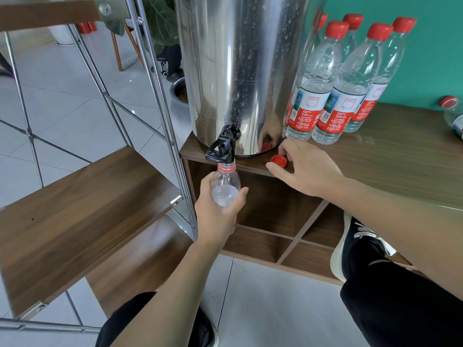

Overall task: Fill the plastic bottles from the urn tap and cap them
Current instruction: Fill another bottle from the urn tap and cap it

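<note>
Left hand [218,209] grips an uncapped clear plastic bottle [225,186], its mouth right under the black tap [221,149] of the steel urn [240,71]. Right hand [304,169] pinches a loose red cap [278,161] lying on the wooden cabinet top [400,159], just beside the urn base. Capped, labelled bottles [325,96] stand clustered right of the urn; another [453,113] lies at the far right edge. Metal-framed wooden shelf [75,211] on the left. Black shoe [355,249] rests by the cubbies.

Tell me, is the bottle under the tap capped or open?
Open. The bottle in the left hand shows a bare neck under the tap; the right hand holds a red cap on the countertop.
</note>
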Tool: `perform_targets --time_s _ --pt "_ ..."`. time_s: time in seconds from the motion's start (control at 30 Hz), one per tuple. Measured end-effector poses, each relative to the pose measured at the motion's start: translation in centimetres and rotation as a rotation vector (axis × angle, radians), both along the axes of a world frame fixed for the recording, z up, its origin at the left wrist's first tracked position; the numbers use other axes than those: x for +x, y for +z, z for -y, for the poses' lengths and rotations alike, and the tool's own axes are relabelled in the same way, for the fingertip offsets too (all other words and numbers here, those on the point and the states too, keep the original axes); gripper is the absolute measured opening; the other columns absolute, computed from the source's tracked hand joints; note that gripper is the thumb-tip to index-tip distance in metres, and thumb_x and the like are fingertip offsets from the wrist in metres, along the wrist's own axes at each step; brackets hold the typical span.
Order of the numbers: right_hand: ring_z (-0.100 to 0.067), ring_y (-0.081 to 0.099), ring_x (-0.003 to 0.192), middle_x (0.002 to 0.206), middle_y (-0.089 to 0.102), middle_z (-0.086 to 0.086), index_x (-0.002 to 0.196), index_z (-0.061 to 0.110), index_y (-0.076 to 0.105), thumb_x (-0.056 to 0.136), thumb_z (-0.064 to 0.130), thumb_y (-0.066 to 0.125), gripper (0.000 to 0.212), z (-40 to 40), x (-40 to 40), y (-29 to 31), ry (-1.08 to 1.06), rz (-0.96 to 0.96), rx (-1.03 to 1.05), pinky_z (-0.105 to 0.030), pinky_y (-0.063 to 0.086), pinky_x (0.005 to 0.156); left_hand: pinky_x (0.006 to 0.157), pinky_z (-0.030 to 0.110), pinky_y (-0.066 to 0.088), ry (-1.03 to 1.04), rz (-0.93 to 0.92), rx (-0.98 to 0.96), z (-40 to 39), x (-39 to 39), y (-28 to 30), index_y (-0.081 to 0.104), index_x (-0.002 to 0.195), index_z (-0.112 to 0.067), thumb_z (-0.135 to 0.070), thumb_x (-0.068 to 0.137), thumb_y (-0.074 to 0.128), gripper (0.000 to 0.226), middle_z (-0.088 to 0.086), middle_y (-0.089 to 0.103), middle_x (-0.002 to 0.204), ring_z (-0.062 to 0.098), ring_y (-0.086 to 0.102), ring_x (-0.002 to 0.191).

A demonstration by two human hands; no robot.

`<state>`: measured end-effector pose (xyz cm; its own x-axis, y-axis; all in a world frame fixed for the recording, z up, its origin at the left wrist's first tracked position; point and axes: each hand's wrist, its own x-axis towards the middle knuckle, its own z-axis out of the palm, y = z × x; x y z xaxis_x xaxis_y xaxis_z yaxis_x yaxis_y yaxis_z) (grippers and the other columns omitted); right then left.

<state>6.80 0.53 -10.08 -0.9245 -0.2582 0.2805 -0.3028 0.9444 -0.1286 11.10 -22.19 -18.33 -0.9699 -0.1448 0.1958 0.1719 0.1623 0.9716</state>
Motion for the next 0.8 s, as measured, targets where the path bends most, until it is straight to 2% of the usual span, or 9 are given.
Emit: perform_targets --time_s 0.43,0.8 --pt "-0.01 0.049 0.077 0.088 0.05 0.01 0.099 0.025 0.05 0.094 0.065 0.046 0.041 0.06 0.06 -0.05 -0.001 -0.008 0.0 -0.021 0.03 0.06 0.086 0.002 0.044 0.002 0.019 -0.008 0.11 -0.07 -0.33 0.049 0.141 -0.024 -0.036 0.082 0.086 0.071 -0.012 0.063 0.126 -0.004 0.058 0.114" --pt "-0.01 0.051 0.078 0.09 0.053 0.009 0.1 0.026 0.051 0.095 0.065 0.047 0.04 0.04 0.0 0.03 -0.004 -0.006 0.003 -0.022 0.032 0.062 0.083 -0.003 0.04 0.007 0.017 -0.025 0.02 -0.25 -0.36 0.049 0.141 -0.024 -0.036 0.083 0.086 0.071 -0.025 0.058 0.123 -0.016 0.052 0.113"
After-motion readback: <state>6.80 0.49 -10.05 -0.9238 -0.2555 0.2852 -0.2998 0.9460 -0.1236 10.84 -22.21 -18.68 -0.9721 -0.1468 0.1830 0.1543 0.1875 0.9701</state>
